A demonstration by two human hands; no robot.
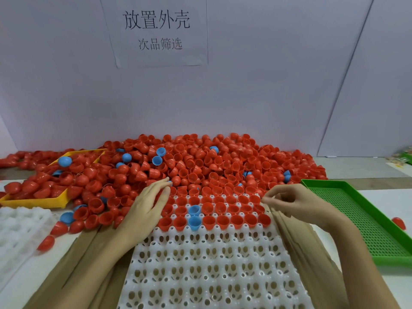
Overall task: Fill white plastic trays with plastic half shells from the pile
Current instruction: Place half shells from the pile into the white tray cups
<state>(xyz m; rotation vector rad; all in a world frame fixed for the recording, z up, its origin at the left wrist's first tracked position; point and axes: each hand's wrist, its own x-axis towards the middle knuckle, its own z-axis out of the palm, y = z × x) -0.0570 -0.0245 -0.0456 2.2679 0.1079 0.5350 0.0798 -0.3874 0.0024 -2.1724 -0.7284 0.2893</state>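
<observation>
A white plastic tray (pixel 211 268) lies in front of me, its far rows filled with red half shells (pixel 223 220) and two blue ones (pixel 194 222). Behind it spreads a big pile of red and blue half shells (pixel 200 161). My left hand (pixel 147 206) rests flat at the tray's far left corner, fingers stretched to the pile's edge, holding nothing. My right hand (pixel 292 201) hovers at the tray's far right corner with fingers curled and pinched; nothing is visible in them.
A yellow tray (pixel 33 202) full of shells sits at the left, half buried by the pile. Another white tray (pixel 20 230) lies at the near left. A green perforated tray (pixel 356 221) stands at the right, with a loose red shell (pixel 399 223) beside it. A wall with a paper sign stands behind.
</observation>
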